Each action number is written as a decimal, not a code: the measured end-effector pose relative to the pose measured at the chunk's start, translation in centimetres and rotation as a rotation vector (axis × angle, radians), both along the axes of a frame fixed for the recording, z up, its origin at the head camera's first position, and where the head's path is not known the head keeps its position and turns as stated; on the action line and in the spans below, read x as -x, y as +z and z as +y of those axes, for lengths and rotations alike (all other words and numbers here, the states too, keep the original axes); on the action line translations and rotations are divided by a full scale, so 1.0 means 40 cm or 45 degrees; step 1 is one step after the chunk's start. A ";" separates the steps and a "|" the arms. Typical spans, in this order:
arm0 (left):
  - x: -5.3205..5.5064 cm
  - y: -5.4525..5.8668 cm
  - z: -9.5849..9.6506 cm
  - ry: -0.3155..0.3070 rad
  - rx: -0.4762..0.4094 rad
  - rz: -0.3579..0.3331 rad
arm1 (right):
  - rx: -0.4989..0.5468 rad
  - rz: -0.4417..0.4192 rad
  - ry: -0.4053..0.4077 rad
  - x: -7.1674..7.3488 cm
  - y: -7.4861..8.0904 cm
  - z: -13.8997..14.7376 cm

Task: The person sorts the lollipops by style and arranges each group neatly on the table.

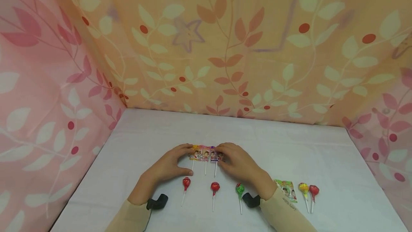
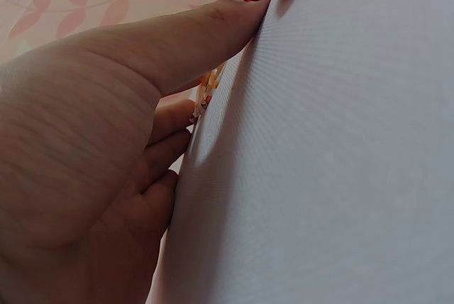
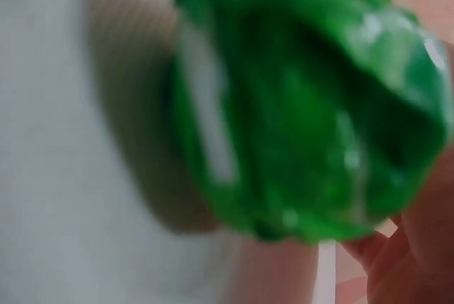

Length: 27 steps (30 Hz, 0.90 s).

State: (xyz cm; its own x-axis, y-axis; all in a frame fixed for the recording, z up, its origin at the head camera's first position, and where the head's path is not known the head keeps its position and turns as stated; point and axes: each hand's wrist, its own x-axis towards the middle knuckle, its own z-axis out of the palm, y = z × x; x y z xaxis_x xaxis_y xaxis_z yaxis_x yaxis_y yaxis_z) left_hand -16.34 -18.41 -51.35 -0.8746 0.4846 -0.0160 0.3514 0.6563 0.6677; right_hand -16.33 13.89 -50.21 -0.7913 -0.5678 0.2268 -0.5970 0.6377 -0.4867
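Note:
Three flat wrapped lollipops (image 1: 205, 153) with white sticks lie side by side in the middle of the white table. At their left end my left hand (image 1: 170, 162) touches the wrapper with its fingertips, its thumb extended near the left stick. My right hand (image 1: 238, 160) grips the rightmost flat lollipop (image 1: 215, 155) between fingers and thumb. Closer to me lie two red round lollipops, a left one (image 1: 186, 182) and a middle one (image 1: 215, 188), and a green one (image 1: 239, 189). That green lollipop (image 3: 305, 120) hides most of the right hand in the right wrist view.
Right of my right forearm lie a green flat packet (image 1: 286, 190), a yellow lollipop (image 1: 303, 189) and another red lollipop (image 1: 314, 191). Patterned cloth walls (image 1: 206, 81) enclose the table's back and sides. Black wrist cameras (image 1: 157, 202) sit close to the tabletop.

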 end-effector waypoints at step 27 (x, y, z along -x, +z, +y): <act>0.001 -0.002 0.000 0.011 0.030 -0.011 | -0.067 -0.017 -0.011 0.007 -0.010 -0.008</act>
State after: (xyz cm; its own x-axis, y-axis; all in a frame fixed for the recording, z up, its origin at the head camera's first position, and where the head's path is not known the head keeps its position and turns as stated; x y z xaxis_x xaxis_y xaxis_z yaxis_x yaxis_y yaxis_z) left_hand -16.36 -18.39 -51.43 -0.8784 0.4766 -0.0346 0.3402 0.6746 0.6552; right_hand -16.62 13.57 -50.61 -0.7992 -0.5716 0.1858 -0.5847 0.6680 -0.4603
